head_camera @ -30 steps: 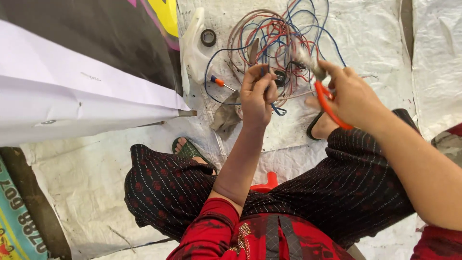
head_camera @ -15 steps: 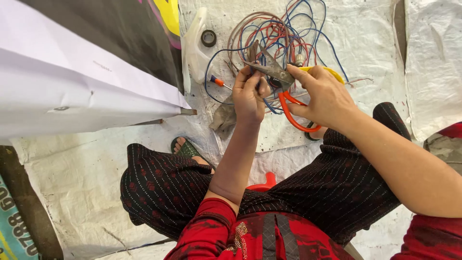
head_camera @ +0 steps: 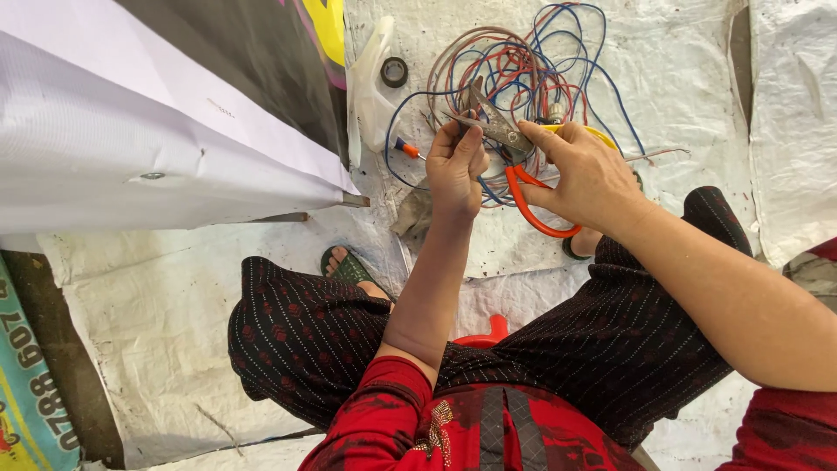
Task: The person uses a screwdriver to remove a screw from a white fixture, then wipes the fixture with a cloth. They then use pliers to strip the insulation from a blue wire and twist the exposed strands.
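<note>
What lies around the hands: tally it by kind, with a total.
Orange-handled scissors: 1
Wire tangle: 1
Black ring: 1
Clear plastic container: 1
Left hand, right hand: 2
Total: 6

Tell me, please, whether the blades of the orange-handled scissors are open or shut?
Open: the grey blades of the orange-handled scissors spread apart in a narrow V above the right hand, near the left hand.
</note>
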